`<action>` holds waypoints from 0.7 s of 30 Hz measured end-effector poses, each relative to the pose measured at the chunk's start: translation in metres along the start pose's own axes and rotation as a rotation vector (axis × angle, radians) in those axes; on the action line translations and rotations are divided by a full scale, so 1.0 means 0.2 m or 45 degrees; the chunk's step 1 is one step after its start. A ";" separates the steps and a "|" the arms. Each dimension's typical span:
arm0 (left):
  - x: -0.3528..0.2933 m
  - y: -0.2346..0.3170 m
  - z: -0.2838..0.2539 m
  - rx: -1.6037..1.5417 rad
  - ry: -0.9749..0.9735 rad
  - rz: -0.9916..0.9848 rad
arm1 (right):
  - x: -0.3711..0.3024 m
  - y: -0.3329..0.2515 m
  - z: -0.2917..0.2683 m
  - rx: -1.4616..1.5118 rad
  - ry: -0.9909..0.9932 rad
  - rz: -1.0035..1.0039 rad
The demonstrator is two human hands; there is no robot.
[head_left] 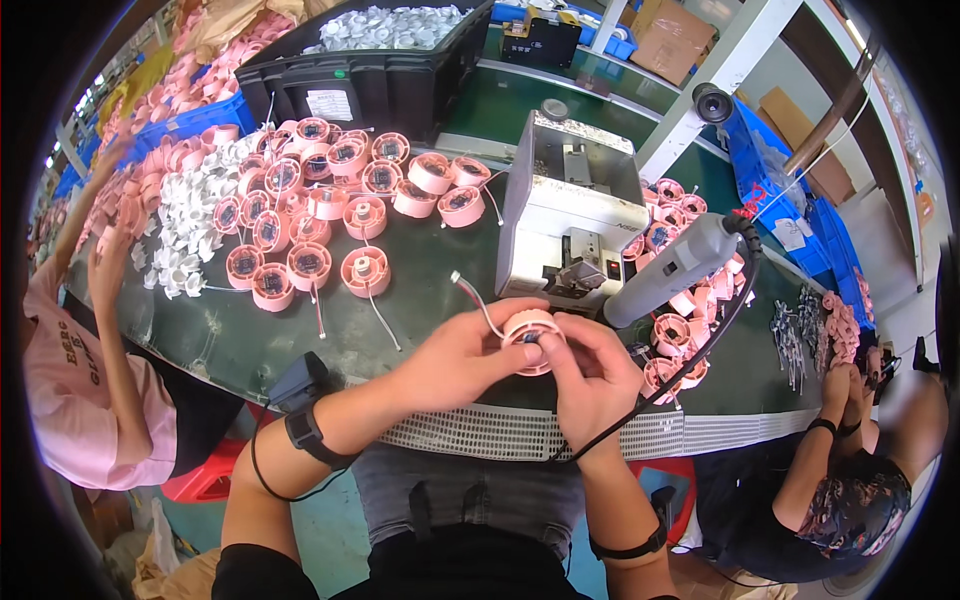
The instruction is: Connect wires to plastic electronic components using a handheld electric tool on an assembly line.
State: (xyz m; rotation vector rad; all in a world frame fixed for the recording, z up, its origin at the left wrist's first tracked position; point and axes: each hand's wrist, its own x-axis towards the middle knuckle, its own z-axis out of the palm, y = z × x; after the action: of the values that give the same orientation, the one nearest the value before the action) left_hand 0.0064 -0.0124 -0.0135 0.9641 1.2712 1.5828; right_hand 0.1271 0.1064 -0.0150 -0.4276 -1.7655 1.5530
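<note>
Just above the near edge of the green workbench, both my hands hold one round pink plastic housing (527,322). A dark circuit board shows inside it, and a wire (478,297) with a white plug sticks out past my left hand. My left hand (465,350) grips the housing's left side, thumb at its face. From the right, my right hand (598,375) closes on it, with its thumb pressed near the middle. My fingertips partly hide the board. Close beyond my right hand are a white metal machine (520,215) and a grey handheld electric screwdriver (675,270).
Several similar pink housings (308,262) lie at left beside white plastic parts (185,225). More housings (670,335) sit right of the machine. A black bin (410,105) of white parts stands behind. A black cable (690,360) crosses near my right hand. People work at both sides.
</note>
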 end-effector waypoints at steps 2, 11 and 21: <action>0.00 0.00 -0.02 -0.247 0.022 -0.131 | 0.01 0.00 -0.05 -0.480 -0.043 -0.387; 0.03 -0.07 -0.02 -0.236 0.282 -0.372 | 0.26 -0.05 -0.06 -0.373 0.398 -0.225; 0.05 -0.05 -0.03 -0.149 0.184 -0.438 | 0.48 -0.28 0.11 0.261 0.336 -0.456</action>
State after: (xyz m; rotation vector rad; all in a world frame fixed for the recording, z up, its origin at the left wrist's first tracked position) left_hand -0.0004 -0.0038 -0.0238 0.5315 1.3446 1.4553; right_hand 0.0588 0.1423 0.0674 -0.1909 -1.3775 1.3367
